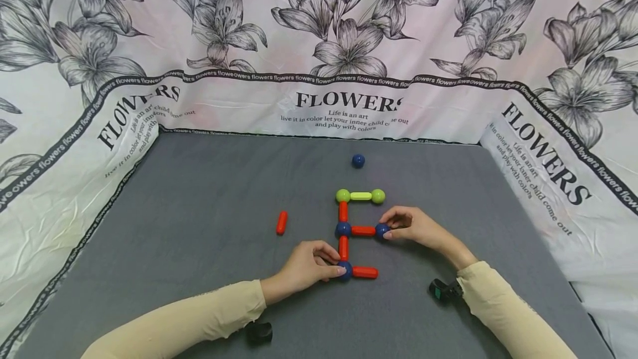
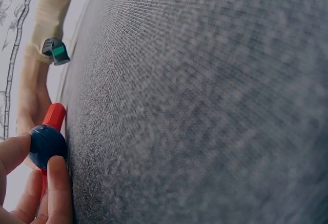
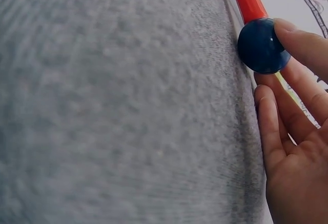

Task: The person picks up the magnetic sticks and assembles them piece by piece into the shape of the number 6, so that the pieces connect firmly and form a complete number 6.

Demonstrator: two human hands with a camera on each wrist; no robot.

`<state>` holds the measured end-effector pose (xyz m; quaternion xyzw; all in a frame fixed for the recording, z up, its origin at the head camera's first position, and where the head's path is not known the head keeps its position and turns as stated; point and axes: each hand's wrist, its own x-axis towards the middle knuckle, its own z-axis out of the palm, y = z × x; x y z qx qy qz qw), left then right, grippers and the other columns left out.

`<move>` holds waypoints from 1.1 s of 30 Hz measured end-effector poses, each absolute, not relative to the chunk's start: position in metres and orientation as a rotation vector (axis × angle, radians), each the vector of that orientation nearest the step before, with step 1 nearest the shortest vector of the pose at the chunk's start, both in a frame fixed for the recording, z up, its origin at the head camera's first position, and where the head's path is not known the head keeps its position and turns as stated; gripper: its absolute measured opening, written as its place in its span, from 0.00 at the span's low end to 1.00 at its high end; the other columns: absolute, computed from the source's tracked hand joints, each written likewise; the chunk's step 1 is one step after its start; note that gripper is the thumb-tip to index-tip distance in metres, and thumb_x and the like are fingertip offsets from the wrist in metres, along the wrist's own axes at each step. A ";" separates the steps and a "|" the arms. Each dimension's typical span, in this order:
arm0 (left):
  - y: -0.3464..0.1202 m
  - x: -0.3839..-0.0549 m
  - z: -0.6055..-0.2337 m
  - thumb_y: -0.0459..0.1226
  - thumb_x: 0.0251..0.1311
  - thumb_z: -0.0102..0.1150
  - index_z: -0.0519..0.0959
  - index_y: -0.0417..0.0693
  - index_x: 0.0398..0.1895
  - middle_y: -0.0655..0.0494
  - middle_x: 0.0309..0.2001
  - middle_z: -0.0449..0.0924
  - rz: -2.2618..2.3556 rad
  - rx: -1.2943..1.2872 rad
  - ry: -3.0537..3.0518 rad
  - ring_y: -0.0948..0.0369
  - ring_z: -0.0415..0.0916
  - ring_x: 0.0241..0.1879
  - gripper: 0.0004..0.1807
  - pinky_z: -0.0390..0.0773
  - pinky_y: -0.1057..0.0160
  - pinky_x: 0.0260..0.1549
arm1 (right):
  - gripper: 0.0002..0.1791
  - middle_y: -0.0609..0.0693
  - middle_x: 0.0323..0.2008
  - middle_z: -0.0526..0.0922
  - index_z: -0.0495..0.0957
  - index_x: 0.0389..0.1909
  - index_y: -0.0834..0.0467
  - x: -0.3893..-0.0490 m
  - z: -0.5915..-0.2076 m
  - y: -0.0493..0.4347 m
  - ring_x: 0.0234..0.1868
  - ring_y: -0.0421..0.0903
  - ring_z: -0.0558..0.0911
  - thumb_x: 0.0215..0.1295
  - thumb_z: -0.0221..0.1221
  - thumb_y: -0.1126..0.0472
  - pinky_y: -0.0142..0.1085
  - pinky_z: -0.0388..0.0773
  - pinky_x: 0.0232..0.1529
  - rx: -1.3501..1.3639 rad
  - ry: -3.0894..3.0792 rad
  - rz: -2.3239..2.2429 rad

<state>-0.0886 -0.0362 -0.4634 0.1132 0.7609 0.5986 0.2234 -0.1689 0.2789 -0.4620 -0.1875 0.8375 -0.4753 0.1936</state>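
Balls and rods are joined in an E-like shape on the grey cloth. My left hand (image 1: 308, 263) pinches the blue ball (image 2: 47, 147) at its lower corner, where a red rod (image 1: 366, 273) sticks out to the right. At the end of the middle red rod (image 1: 363, 231), my right hand (image 1: 412, 228) pinches another blue ball (image 3: 263, 46) between thumb and fingers. A third blue ball (image 1: 343, 229) sits at the middle joint. Along the top, a light green rod (image 1: 361, 196) links two green balls, the left green ball (image 1: 343, 196) sitting above an upright red rod (image 1: 343, 211).
A loose red rod (image 1: 282, 222) lies left of the structure, and a single blue ball (image 1: 358, 160) rests beyond it. Grey cloth (image 1: 209, 193) covers the table. White flower-printed fabric (image 1: 239, 104) stands along the back and sides.
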 end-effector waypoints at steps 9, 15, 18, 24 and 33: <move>-0.037 -0.090 -0.467 0.39 0.52 0.75 0.83 0.44 0.40 0.53 0.38 0.85 1.634 0.312 2.105 0.66 0.80 0.25 0.15 0.82 0.67 0.27 | 0.18 0.56 0.46 0.81 0.80 0.49 0.56 -0.173 -0.455 0.277 0.43 0.40 0.79 0.59 0.70 0.57 0.28 0.77 0.45 -0.540 2.332 -1.263; -0.037 -0.090 -0.465 0.39 0.52 0.75 0.83 0.44 0.40 0.52 0.38 0.85 1.633 0.310 2.106 0.66 0.79 0.25 0.15 0.81 0.68 0.27 | 0.18 0.55 0.47 0.82 0.80 0.49 0.55 -0.177 -0.449 0.274 0.44 0.40 0.80 0.60 0.69 0.55 0.28 0.78 0.47 -0.572 2.336 -1.185; -0.037 -0.089 -0.464 0.38 0.52 0.74 0.83 0.43 0.41 0.51 0.38 0.86 1.643 0.312 2.105 0.66 0.79 0.25 0.14 0.81 0.68 0.26 | 0.18 0.55 0.47 0.82 0.80 0.50 0.55 -0.179 -0.447 0.273 0.42 0.40 0.80 0.60 0.69 0.55 0.29 0.79 0.45 -0.600 2.324 -1.158; -0.037 -0.088 -0.463 0.38 0.52 0.74 0.83 0.44 0.41 0.51 0.38 0.86 1.646 0.311 2.105 0.66 0.79 0.25 0.14 0.80 0.69 0.26 | 0.19 0.55 0.49 0.82 0.80 0.50 0.54 -0.184 -0.442 0.269 0.43 0.43 0.80 0.60 0.69 0.55 0.30 0.80 0.43 -0.616 2.316 -1.100; -0.038 -0.088 -0.465 0.38 0.52 0.75 0.84 0.43 0.39 0.50 0.37 0.86 1.647 0.310 2.113 0.66 0.79 0.24 0.14 0.79 0.70 0.25 | 0.21 0.58 0.46 0.84 0.81 0.50 0.60 -0.201 -0.421 0.244 0.42 0.45 0.82 0.58 0.71 0.56 0.31 0.81 0.44 -0.706 2.312 -1.069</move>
